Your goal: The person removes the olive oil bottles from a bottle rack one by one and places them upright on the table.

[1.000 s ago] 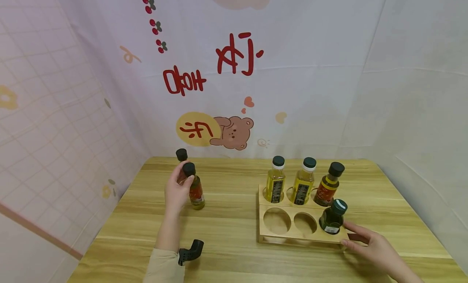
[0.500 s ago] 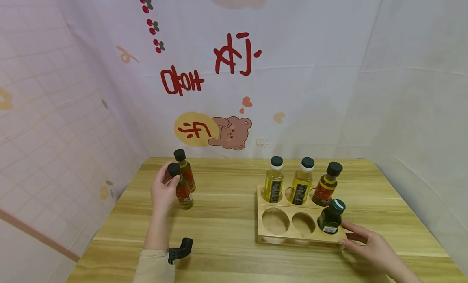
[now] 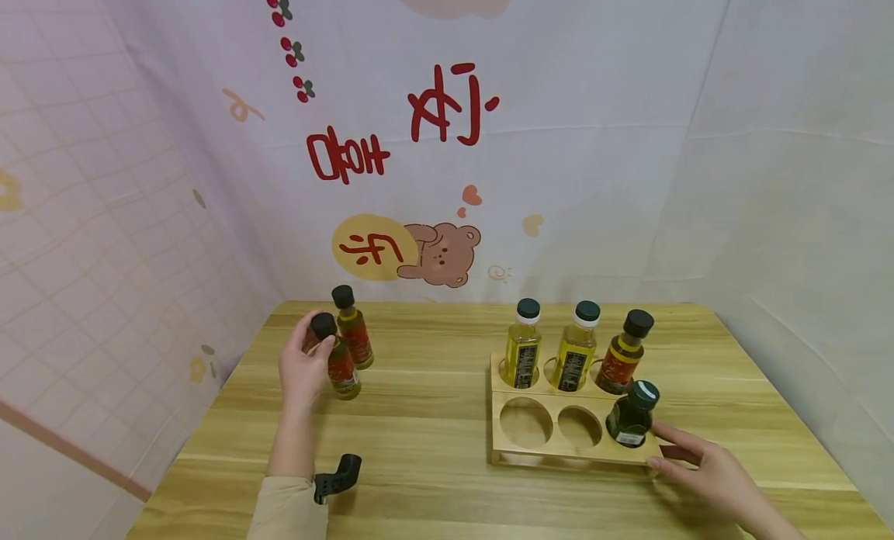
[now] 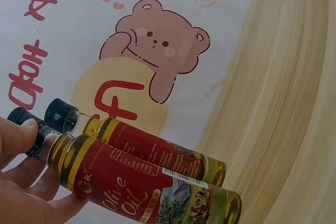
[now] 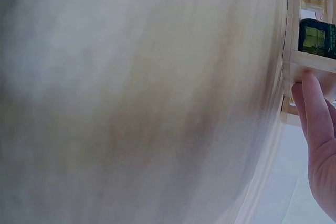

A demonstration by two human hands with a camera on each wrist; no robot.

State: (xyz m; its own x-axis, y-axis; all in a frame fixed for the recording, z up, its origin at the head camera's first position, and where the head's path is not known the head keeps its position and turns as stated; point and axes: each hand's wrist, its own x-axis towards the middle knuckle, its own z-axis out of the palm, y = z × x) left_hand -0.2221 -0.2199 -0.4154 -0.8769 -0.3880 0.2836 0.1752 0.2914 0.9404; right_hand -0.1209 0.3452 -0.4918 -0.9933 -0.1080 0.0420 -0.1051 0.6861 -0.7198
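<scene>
My left hand (image 3: 302,369) pinches an olive oil bottle (image 3: 344,373) at its black cap and neck. It has a red label, reading "Olive Oil" in the left wrist view, and stands slightly tilted at the table's left. Just behind it is a second red-labelled bottle (image 3: 358,342); the two overlap in the left wrist view (image 4: 202,166). Over on the right, my right hand (image 3: 715,474) grips the right end of a two-tier wooden rack (image 3: 556,444), thumb at its front corner and fingers along its side. The right wrist view shows fingers (image 5: 317,108) against the rack's end.
The rack's back row carries two yellow oil bottles (image 3: 523,354) and a red-labelled bottle (image 3: 620,361). A dark green bottle (image 3: 631,420) sits in the front right hole, beside two unfilled round holes. Behind the wooden table (image 3: 419,431) hangs a printed white cloth (image 3: 594,175).
My left hand has moved left with the olive oil bottle, so the bottle behind shows more fully. The right hand stays at the rack, which appears still.
</scene>
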